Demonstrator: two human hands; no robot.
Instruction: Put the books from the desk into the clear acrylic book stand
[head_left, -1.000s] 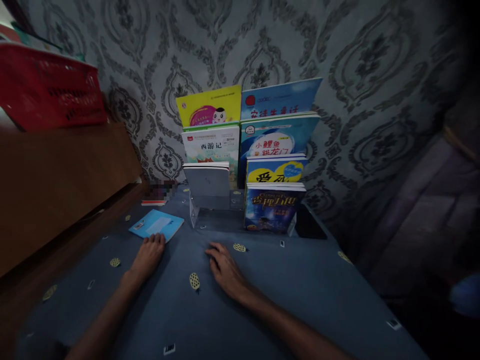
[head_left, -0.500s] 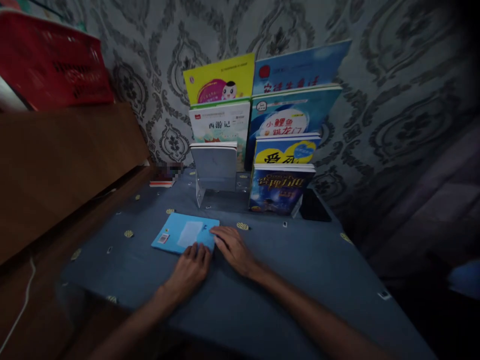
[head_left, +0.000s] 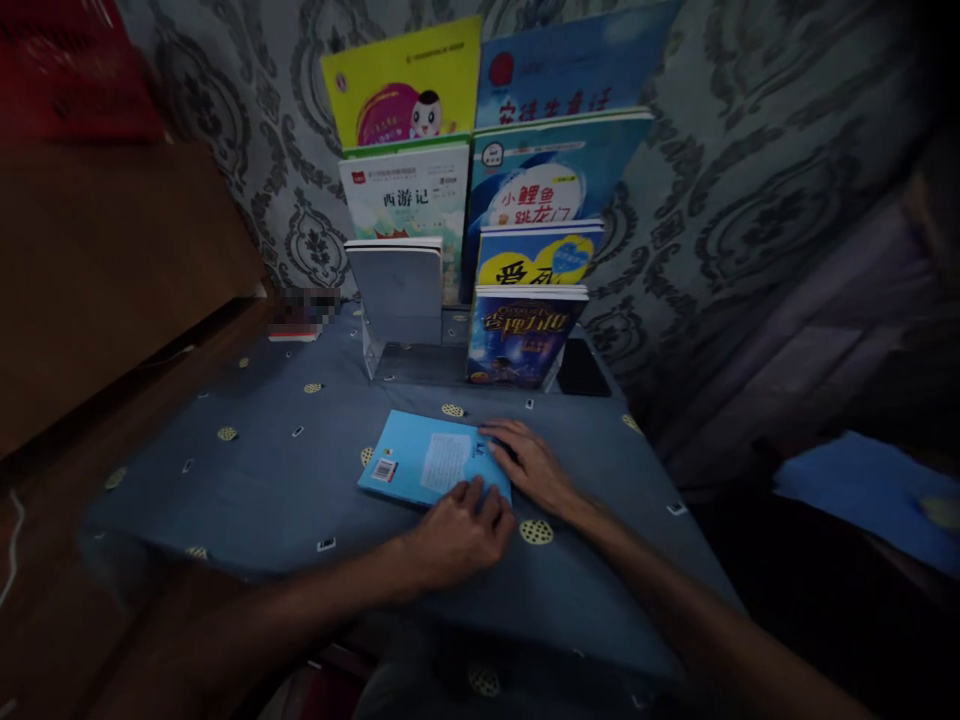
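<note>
A light blue book (head_left: 401, 450) lies flat on the cloth-covered table, with its barcode and a pale text box facing up. At its near right edge, my left hand (head_left: 466, 535) has its fingers curled over the cover. My right hand (head_left: 531, 468) grips the right edge close to the far corner, fingers together and thumb on the cover. The undersides of both grips are hidden. Beyond the book stands a clear display rack (head_left: 416, 362) holding several upright books, including a dark blue book (head_left: 525, 340) at the front right.
Beside the rack lies a flat black object (head_left: 583, 368). A small stack of books (head_left: 295, 330) rests at the table's far left. A brown wooden cabinet (head_left: 112, 270) stands left, with a red bag (head_left: 75, 80) on it. Blue fabric (head_left: 870, 500) shows at right.
The blue book and both hands have shifted right across the table, hands still at its right side. The camera view has tilted down and turned slightly.
</note>
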